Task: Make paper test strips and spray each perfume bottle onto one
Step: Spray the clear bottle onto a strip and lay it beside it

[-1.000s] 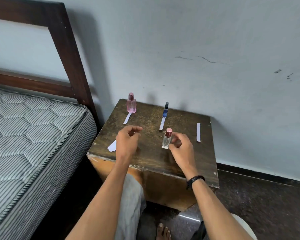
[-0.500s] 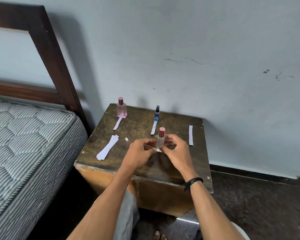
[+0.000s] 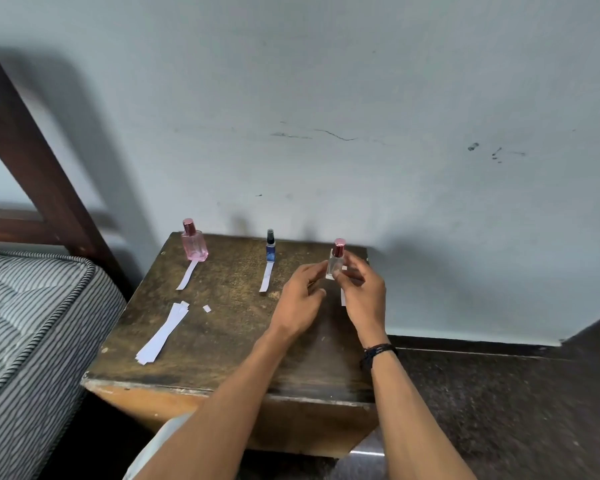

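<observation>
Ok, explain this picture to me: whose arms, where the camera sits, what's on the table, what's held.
No machine here: these are a person's bare arms, filmed by one wide-angle camera worn on the head, looking forward and down. The right hand pinches a clear bottle with a red cap, upright, near the back right of the wooden table. The left hand reaches beside it; whether it touches, I cannot tell. At the back stand a pink bottle and a slim blue bottle, each with a paper strip in front. A third strip peeks from behind the right hand. At the left lie spare strips and a small scrap.
</observation>
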